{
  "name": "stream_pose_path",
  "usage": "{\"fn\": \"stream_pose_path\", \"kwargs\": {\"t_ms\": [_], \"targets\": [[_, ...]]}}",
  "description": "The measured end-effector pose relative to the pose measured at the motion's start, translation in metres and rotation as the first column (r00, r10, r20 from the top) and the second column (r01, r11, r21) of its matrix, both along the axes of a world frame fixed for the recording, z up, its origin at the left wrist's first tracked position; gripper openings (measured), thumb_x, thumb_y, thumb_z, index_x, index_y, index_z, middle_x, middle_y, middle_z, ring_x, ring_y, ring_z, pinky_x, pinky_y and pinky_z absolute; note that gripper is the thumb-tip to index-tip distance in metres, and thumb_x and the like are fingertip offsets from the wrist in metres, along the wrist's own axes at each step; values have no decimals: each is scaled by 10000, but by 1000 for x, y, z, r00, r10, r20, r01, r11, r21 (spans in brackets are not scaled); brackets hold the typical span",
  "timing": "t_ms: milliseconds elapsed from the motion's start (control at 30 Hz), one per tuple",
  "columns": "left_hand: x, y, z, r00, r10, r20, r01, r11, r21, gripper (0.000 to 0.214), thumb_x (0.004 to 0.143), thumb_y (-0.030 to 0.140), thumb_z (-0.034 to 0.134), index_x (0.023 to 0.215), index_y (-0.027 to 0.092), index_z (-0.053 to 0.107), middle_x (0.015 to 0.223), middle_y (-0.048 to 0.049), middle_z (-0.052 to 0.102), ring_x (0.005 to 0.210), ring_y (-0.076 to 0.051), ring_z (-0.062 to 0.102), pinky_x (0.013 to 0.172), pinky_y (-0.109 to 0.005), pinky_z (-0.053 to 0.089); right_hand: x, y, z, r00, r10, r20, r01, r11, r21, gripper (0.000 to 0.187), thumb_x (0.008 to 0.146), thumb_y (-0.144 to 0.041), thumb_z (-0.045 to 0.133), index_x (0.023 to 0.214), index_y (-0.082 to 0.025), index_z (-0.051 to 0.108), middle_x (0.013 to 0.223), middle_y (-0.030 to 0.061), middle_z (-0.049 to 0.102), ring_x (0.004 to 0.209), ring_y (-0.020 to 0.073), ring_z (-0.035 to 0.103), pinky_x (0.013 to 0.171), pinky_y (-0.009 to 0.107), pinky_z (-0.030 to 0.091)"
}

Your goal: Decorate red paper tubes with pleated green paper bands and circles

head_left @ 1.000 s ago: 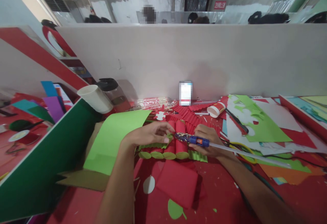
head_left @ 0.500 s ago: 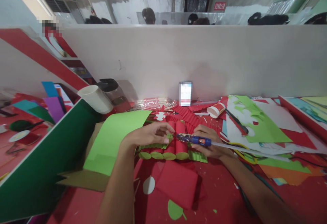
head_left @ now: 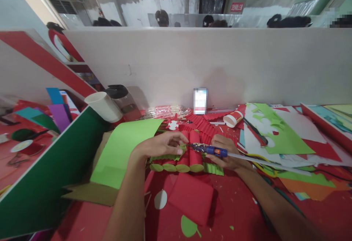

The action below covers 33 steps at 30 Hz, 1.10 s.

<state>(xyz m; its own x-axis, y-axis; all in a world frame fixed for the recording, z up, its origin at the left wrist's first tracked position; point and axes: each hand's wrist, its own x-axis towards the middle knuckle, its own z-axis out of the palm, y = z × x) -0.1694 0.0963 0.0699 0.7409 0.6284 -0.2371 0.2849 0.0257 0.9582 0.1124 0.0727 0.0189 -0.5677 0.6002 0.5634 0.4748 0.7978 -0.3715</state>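
Note:
Several red paper rolls (head_left: 196,153) with light green round ends lie side by side in front of me. My right hand (head_left: 224,152) is wrapped round a blue hot glue gun (head_left: 217,151), a long white glue stick trailing from its back. The gun's glue-crusted nozzle points left, over the rolls. In my left hand (head_left: 167,145) the fingers pinch a pleated green paper strip (head_left: 167,156) lying across the rolls, close to the nozzle tip. Another pleated green piece (head_left: 213,169) shows at the right of the rolls.
A folded red paper (head_left: 191,199) and a green leaf cutout (head_left: 189,226) lie nearer me. Left stand a green board (head_left: 55,175), a white cup (head_left: 103,106) and a curled green sheet (head_left: 123,149). A phone (head_left: 200,102) leans on the partition. Paper scraps and a cutter (head_left: 255,131) lie right.

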Motion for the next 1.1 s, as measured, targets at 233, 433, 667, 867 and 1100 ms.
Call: {"fn": "stream_pose_path", "kwargs": {"t_ms": [233,433,667,867,1100], "targets": [[1,1,-1,1000,-3,-3,3,1000,2,332,805,327,697,1089,200,582,878,-7,586,794,-141,547,740,-270,435,-3,1,1,999,10,32,-12,999,51,297,893,-377,577,689,-218,432,674,-1,467,628,161,434,562,296,319],[0,1,-4,1000,3,13,-3,1000,3,322,803,315,697,1085,208,584,952,-24,596,845,-150,563,748,-266,447,-8,-1,8,999,12,42,-13,999,30,312,880,-429,595,692,-206,485,703,14,510,646,160,466,570,286,352],[-1,1,-5,1000,10,2,-10,1000,12,326,806,317,692,1090,206,579,972,-32,606,872,-158,571,769,-273,456,-3,-3,11,994,58,-88,-68,990,-120,178,874,-368,602,816,-202,572,820,36,557,723,178,544,652,307,438],[-1,0,-5,1000,21,15,-21,1000,-2,328,806,329,689,1086,208,571,877,-16,593,818,-150,570,726,-257,452,2,-4,10,994,31,-103,-49,983,-176,172,876,-336,604,785,-200,552,814,30,545,738,178,541,658,307,432],[-1,1,-6,1000,13,7,-13,1000,14,334,810,342,688,1090,204,570,897,-17,604,825,-152,571,741,-266,446,-3,-3,8,999,7,-47,-13,990,-142,199,868,-353,625,761,-197,563,796,20,532,690,156,526,618,287,419]]}}
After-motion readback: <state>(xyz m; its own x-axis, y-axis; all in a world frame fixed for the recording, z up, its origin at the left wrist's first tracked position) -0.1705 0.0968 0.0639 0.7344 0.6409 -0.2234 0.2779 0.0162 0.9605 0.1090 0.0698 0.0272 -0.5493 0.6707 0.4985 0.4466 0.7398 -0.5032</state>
